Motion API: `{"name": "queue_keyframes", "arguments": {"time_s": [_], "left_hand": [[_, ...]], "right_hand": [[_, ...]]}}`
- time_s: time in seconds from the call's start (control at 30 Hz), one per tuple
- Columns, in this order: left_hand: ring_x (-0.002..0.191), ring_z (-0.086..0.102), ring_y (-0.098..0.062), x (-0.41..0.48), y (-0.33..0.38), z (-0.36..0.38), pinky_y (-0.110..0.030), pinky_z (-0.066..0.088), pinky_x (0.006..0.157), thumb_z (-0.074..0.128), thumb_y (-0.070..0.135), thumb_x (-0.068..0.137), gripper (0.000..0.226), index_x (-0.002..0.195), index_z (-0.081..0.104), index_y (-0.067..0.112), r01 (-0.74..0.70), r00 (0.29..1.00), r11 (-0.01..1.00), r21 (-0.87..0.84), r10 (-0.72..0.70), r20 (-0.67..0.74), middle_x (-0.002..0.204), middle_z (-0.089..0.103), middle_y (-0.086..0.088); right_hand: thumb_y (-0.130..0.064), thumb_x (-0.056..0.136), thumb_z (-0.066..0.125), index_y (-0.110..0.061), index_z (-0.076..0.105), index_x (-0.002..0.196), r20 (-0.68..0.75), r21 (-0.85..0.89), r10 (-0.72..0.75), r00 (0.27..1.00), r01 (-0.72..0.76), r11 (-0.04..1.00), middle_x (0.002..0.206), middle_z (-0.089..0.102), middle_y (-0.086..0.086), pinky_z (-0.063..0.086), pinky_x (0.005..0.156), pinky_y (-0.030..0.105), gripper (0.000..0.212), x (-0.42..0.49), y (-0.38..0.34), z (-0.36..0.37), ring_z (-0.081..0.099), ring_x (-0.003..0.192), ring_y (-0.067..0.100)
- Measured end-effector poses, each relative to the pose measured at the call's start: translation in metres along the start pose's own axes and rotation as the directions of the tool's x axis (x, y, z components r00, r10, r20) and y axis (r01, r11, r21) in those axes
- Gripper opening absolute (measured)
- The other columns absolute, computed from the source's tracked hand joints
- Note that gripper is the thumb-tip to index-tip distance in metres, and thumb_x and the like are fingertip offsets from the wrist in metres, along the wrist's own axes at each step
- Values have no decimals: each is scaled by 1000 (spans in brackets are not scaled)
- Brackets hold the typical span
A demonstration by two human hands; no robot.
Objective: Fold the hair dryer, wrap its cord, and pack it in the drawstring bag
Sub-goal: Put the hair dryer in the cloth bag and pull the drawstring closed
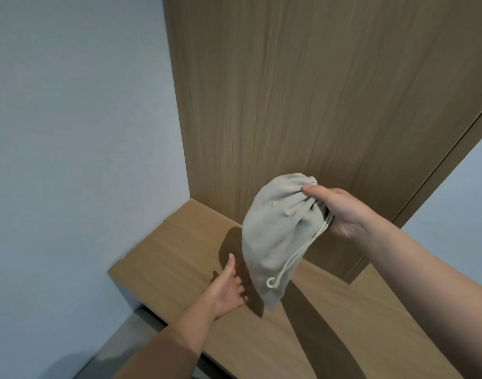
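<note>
The right hand [340, 212], at 4 o'clock in view, pinches the gathered mouth of a bulging beige cloth drawstring bag [272, 233], which hangs tilted toward 7 o'clock above a light wooden bench [166, 255]. Its white cord [294, 258] dangles down the side. The left hand [227, 291], at 6 o'clock, is spread with relaxed fingers beside the bag's bottom corner. A brown wood-grain panel [289, 91] rises at 12 o'clock and a pale wall [70, 132] at 9.

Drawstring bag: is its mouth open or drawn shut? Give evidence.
Drawn shut: the mouth of the drawstring bag is bunched into pleats where the right hand grips it, and the pull cord hangs loose.
</note>
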State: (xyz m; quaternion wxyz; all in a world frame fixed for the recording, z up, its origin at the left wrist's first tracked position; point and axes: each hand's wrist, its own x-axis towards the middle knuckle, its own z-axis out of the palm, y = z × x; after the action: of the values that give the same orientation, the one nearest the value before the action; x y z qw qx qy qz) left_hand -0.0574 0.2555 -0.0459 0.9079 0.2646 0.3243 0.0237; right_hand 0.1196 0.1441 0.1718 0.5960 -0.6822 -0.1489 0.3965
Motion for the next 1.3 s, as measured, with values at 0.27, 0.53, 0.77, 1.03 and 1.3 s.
{"name": "queue_keyframes", "arguments": {"time_s": [0.27,0.53,0.77,1.03,1.3], "left_hand": [[121,54,-34,-9,31,-9,-49,35,109,71,49,71,67,127,60,15,-58,998,998,-5,58,-19,129,60,-16],[101,62,-29,-9,68,-54,-47,49,95,83,21,65,57,112,51,17,-69,968,860,505,180,-175,110,64,-12],[101,65,-22,-5,59,-69,-40,51,89,88,28,40,88,121,54,17,-181,919,764,619,355,-171,113,67,-6],[141,23,-16,-6,59,-61,-44,24,115,72,17,77,99,150,8,39,-168,809,198,966,588,20,156,19,5],[145,-17,-19,-2,35,-20,-52,-2,115,52,67,79,92,148,-5,45,-11,916,-690,724,283,284,159,-14,9]], "right_hand": [[-17,93,53,-9,60,112,31,71,15,999,-18,997,103,68,10,52,80,36,22,-2,41,-32,64,94,24],[2,90,54,-1,57,117,49,47,272,961,-274,961,103,67,18,58,65,34,28,19,169,-44,63,83,29],[7,82,64,4,38,129,-71,26,315,946,-314,949,121,57,31,58,70,42,54,30,224,-35,65,87,35],[7,76,62,-17,9,150,61,-818,231,971,-84,569,109,70,17,49,63,13,94,52,196,-68,65,87,26],[-14,79,55,-14,64,110,139,-975,114,984,116,189,116,51,11,35,83,24,32,78,244,-76,49,107,27]]}}
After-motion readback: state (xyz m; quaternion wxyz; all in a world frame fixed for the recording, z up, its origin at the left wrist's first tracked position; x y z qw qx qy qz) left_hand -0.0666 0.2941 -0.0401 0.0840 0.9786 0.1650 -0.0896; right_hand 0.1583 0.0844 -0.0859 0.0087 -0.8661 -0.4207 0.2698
